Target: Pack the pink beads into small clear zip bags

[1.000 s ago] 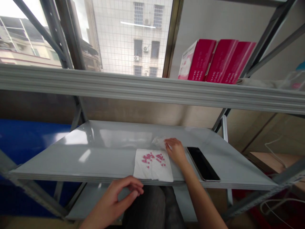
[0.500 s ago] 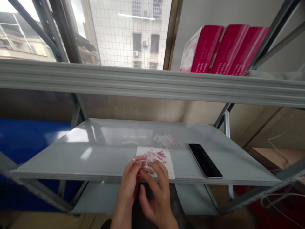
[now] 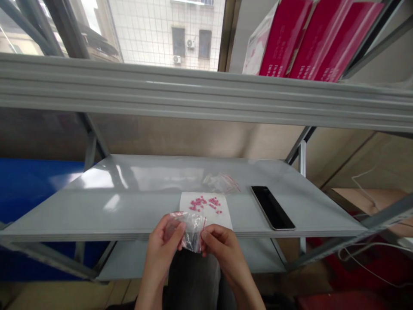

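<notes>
Grey shelf (image 3: 129, 204) ahead; our left grip (image 3: 165, 237) and right grip (image 3: 222, 243) pinch a clear bag (image 3: 192, 228) at its front edge, near pink beads (image 3: 198, 202); opening underway, we judge; next likely calls for parting the mouth.

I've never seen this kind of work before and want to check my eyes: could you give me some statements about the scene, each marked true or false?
1. The left hand and right hand both hold a clear bag. True.
2. Small pink pieces lie on a white sheet. True.
3. The dark phone lies to the left of the white sheet. False: the dark phone lies to its right.
4. More clear plastic lies just beyond the white sheet. True.
5. The red boxes stand on the same shelf as the white sheet. False: the red boxes are on the upper shelf.
</notes>
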The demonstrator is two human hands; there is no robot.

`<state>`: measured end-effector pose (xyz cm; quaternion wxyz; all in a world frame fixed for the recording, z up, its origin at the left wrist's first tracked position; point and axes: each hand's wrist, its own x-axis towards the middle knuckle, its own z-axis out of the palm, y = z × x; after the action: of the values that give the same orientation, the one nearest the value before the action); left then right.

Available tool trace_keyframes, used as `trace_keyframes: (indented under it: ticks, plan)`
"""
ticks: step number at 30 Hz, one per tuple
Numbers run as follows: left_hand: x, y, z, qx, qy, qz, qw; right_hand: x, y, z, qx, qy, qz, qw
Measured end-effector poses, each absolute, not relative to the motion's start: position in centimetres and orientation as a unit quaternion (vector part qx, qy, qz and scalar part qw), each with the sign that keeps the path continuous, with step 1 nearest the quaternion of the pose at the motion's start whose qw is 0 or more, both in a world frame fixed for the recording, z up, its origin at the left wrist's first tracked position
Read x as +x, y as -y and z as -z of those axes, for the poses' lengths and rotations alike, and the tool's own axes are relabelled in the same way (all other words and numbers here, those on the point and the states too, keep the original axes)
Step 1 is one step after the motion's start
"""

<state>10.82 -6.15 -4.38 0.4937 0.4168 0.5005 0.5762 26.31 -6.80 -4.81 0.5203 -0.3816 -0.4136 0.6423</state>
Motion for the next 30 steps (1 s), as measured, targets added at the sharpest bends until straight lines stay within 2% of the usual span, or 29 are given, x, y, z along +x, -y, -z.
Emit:
trace_keyframes:
  ticks: [2, 4, 8, 10, 15, 25, 30]
  plan:
    - [10.9, 6.2, 4.7, 0.419, -0.513, -0.576, 0.479, 26.1, 6.7, 4.9, -0.382, 0.41, -0.648, 0.517]
    - [10.8, 6.4, 5.0, 0.426, -0.549, -0.584, 0.421, 25.9, 6.6, 4.9, -0.389, 0.407, -0.638, 0.525]
    - [10.4, 7.3, 4.6, 0.465, -0.659, -0.573, 0.144, 25.3, 6.5, 4.8, -0.412, 0.43, -0.613, 0.519]
    - [10.4, 7.9, 4.1, 0.489, -0.671, -0.552, 0.084, 25.0, 6.5, 4.5, -0.424, 0.446, -0.61, 0.5]
    - [11.2, 9.0, 2.8, 0.591, -0.578, -0.502, 0.255, 24.0, 6.9, 4.2, -0.417, 0.469, -0.615, 0.477]
    - [11.0, 9.5, 1.9, 0.611, -0.498, -0.419, 0.45, 24.7, 7.7, 4.5, -0.33, 0.444, -0.674, 0.49]
    - [12.0, 8.9, 2.7, 0.577, -0.472, -0.436, 0.504, 24.3, 8.0, 5.4, -0.323, 0.404, -0.657, 0.549]
